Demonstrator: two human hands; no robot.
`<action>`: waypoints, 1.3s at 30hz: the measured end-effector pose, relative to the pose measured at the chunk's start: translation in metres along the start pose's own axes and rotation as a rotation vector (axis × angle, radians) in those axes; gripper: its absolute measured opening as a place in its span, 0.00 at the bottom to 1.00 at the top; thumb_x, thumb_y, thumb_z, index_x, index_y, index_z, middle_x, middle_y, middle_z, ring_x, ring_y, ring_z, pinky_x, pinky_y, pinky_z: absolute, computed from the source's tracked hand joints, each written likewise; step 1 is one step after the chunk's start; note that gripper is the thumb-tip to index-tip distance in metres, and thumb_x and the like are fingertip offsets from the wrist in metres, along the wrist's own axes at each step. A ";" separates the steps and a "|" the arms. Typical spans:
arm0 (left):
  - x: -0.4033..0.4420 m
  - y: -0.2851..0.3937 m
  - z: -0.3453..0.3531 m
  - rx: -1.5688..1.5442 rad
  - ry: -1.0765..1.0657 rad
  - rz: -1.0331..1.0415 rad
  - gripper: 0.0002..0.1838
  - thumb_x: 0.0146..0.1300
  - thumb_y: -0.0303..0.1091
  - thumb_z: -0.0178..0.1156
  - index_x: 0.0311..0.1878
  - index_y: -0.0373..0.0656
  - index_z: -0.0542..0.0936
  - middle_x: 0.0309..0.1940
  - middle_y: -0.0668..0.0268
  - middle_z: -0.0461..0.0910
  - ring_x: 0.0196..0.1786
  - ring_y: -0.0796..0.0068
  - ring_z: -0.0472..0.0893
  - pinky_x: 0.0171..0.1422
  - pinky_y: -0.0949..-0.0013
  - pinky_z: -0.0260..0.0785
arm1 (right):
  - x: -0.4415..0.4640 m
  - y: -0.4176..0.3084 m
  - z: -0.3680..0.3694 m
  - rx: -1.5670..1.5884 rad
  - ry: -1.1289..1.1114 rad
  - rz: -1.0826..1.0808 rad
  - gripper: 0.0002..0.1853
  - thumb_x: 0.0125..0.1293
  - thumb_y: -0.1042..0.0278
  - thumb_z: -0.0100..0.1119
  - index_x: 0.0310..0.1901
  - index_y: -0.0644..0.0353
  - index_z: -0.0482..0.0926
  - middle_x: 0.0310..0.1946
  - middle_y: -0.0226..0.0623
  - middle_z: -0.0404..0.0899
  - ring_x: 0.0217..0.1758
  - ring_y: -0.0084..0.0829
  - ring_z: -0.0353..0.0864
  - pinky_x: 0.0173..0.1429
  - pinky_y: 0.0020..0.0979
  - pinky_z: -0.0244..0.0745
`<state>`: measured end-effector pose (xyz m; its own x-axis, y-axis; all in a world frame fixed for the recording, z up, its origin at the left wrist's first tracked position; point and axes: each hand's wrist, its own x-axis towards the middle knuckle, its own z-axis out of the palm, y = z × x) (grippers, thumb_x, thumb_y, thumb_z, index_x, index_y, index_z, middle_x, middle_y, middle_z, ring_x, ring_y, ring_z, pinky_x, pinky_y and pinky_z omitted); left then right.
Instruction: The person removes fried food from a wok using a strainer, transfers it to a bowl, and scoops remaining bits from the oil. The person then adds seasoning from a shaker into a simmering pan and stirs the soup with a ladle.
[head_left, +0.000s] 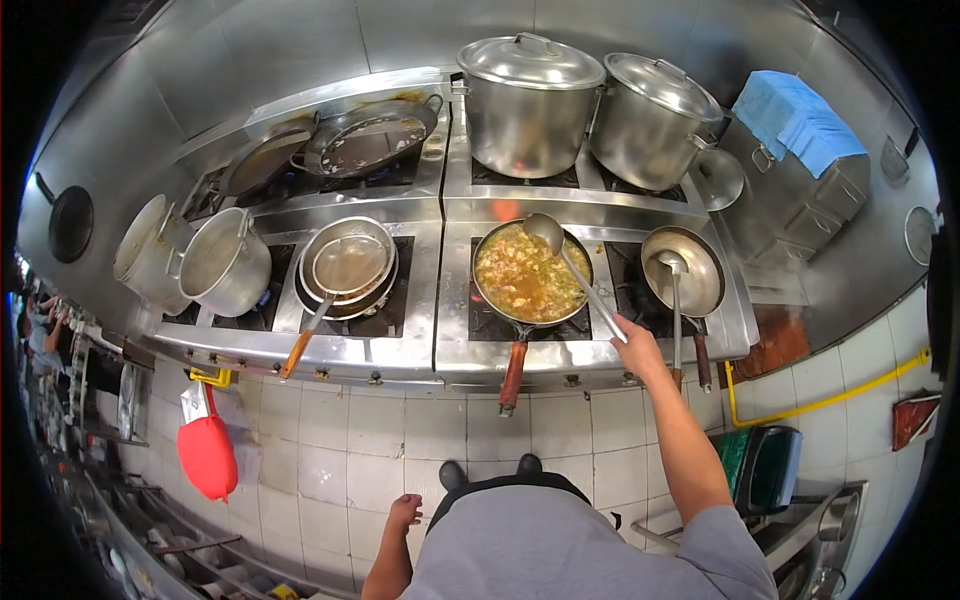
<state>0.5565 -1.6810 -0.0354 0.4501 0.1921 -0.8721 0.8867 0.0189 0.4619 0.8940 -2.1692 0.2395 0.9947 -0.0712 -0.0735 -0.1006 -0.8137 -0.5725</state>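
My right hand (637, 350) is closed round the handle of a long metal ladle (590, 285). The ladle's bowl rests at the upper right rim of a frying pan (533, 265), over a chunky, yellow-brown stew (520, 270). That pan sits on a front burner, its wooden handle (513, 380) pointing towards me. Just right of it, a second pan (710, 275) has another ladle (677, 300) lying in it, close to my right forearm. My left hand (405, 512) hangs low by my side above the floor, fingers loosely bent and apart, holding nothing.
Two big lidded stockpots (530, 120) (655, 130) stand on the back burners. To the left are a wooden-handled strainer (348, 262) over stacked pans, pots (225, 265) and dark woks (370, 140). Blue cloths (795, 115) drape a metal box at right. A yellow pipe (850, 400) runs along the wall.
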 end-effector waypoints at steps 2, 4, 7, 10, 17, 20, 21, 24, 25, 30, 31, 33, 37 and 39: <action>-0.003 0.000 0.000 -0.007 0.025 -0.023 0.15 0.66 0.43 0.58 0.50 0.45 0.78 0.40 0.67 0.80 0.33 0.68 0.81 0.32 0.65 0.75 | -0.001 -0.001 0.005 -0.072 -0.030 -0.012 0.28 0.62 0.69 0.61 0.66 0.51 0.71 0.57 0.51 0.77 0.59 0.50 0.77 0.61 0.37 0.71; -0.004 -0.003 -0.003 0.000 0.029 -0.026 0.15 0.66 0.43 0.58 0.50 0.45 0.78 0.40 0.67 0.80 0.33 0.68 0.81 0.32 0.65 0.75 | -0.008 -0.015 0.004 -0.132 -0.027 -0.002 0.28 0.62 0.70 0.61 0.66 0.51 0.71 0.56 0.51 0.78 0.58 0.50 0.77 0.62 0.37 0.71; -0.007 -0.005 -0.004 0.000 0.033 -0.036 0.15 0.65 0.43 0.58 0.50 0.46 0.78 0.39 0.67 0.80 0.33 0.68 0.81 0.32 0.64 0.75 | 0.000 0.008 0.026 -0.164 -0.012 -0.101 0.29 0.64 0.69 0.60 0.68 0.53 0.68 0.47 0.49 0.80 0.50 0.48 0.79 0.55 0.39 0.74; -0.007 -0.007 -0.005 -0.006 0.033 -0.037 0.15 0.65 0.43 0.58 0.49 0.46 0.79 0.39 0.67 0.80 0.33 0.68 0.81 0.31 0.64 0.75 | -0.002 -0.007 0.022 0.167 -0.179 0.033 0.29 0.65 0.70 0.58 0.69 0.57 0.66 0.36 0.42 0.79 0.35 0.38 0.80 0.40 0.36 0.77; -0.001 -0.004 -0.004 -0.014 0.035 -0.013 0.16 0.65 0.44 0.59 0.50 0.46 0.79 0.39 0.67 0.80 0.34 0.70 0.81 0.31 0.66 0.75 | -0.029 -0.027 0.006 0.882 -0.489 0.410 0.24 0.69 0.72 0.53 0.66 0.58 0.68 0.29 0.29 0.74 0.23 0.20 0.71 0.24 0.23 0.69; -0.002 -0.003 -0.004 -0.024 0.030 0.005 0.16 0.65 0.44 0.59 0.50 0.46 0.79 0.39 0.67 0.80 0.34 0.70 0.81 0.31 0.67 0.75 | -0.042 -0.024 0.008 0.931 -0.500 0.410 0.23 0.71 0.72 0.52 0.67 0.59 0.68 0.28 0.28 0.74 0.23 0.20 0.71 0.24 0.23 0.68; -0.002 -0.002 -0.003 -0.026 0.029 0.003 0.16 0.65 0.44 0.59 0.50 0.46 0.79 0.39 0.67 0.80 0.34 0.70 0.81 0.31 0.67 0.75 | -0.046 -0.024 0.008 0.929 -0.502 0.411 0.23 0.71 0.72 0.52 0.67 0.59 0.68 0.28 0.28 0.74 0.23 0.20 0.71 0.24 0.23 0.68; -0.001 -0.003 -0.003 0.000 0.038 -0.008 0.17 0.65 0.44 0.59 0.51 0.45 0.79 0.39 0.67 0.80 0.34 0.70 0.81 0.30 0.67 0.75 | -0.058 -0.024 0.007 0.948 -0.508 0.391 0.25 0.71 0.71 0.52 0.69 0.58 0.65 0.28 0.29 0.74 0.22 0.20 0.71 0.25 0.24 0.69; 0.000 -0.004 -0.002 -0.006 0.037 -0.010 0.17 0.64 0.44 0.59 0.51 0.45 0.79 0.39 0.67 0.80 0.33 0.70 0.81 0.30 0.67 0.75 | -0.062 -0.022 0.007 0.947 -0.485 0.387 0.24 0.71 0.70 0.53 0.68 0.58 0.66 0.28 0.28 0.74 0.22 0.20 0.71 0.25 0.23 0.69; 0.003 -0.004 -0.001 -0.009 0.024 -0.018 0.16 0.64 0.44 0.59 0.49 0.44 0.79 0.39 0.67 0.80 0.33 0.69 0.81 0.29 0.67 0.75 | -0.072 -0.022 0.006 0.934 -0.438 0.369 0.23 0.72 0.70 0.52 0.68 0.57 0.67 0.27 0.28 0.73 0.22 0.19 0.71 0.26 0.23 0.69; 0.003 -0.003 0.000 -0.009 0.027 -0.019 0.16 0.64 0.44 0.59 0.49 0.44 0.80 0.38 0.67 0.80 0.33 0.69 0.81 0.29 0.66 0.75 | -0.074 -0.023 0.005 0.935 -0.421 0.368 0.23 0.72 0.70 0.52 0.68 0.57 0.67 0.27 0.28 0.73 0.22 0.19 0.71 0.26 0.23 0.69; 0.004 -0.001 0.001 -0.009 0.029 -0.022 0.16 0.63 0.43 0.59 0.48 0.44 0.80 0.38 0.67 0.80 0.33 0.69 0.81 0.29 0.66 0.75 | -0.075 -0.020 0.006 0.934 -0.404 0.370 0.23 0.71 0.70 0.53 0.67 0.57 0.67 0.27 0.28 0.73 0.22 0.19 0.71 0.26 0.23 0.69; 0.007 0.002 0.004 -0.004 0.033 -0.020 0.15 0.63 0.43 0.59 0.49 0.45 0.80 0.38 0.67 0.80 0.33 0.69 0.81 0.30 0.66 0.76 | -0.077 -0.010 0.014 0.890 -0.320 0.331 0.27 0.70 0.73 0.54 0.70 0.56 0.64 0.27 0.27 0.73 0.22 0.18 0.70 0.23 0.23 0.69; 0.008 0.002 0.005 -0.011 0.037 -0.018 0.15 0.63 0.43 0.59 0.49 0.45 0.80 0.38 0.68 0.80 0.33 0.69 0.81 0.30 0.66 0.76 | -0.078 -0.008 0.014 0.875 -0.297 0.317 0.28 0.69 0.74 0.54 0.70 0.56 0.64 0.27 0.27 0.73 0.21 0.18 0.70 0.23 0.22 0.68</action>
<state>0.5619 -1.6840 -0.0421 0.4296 0.2273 -0.8739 0.8935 0.0334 0.4479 0.8170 -2.1485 0.2382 0.8858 0.0332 -0.4629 -0.4606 -0.0580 -0.8857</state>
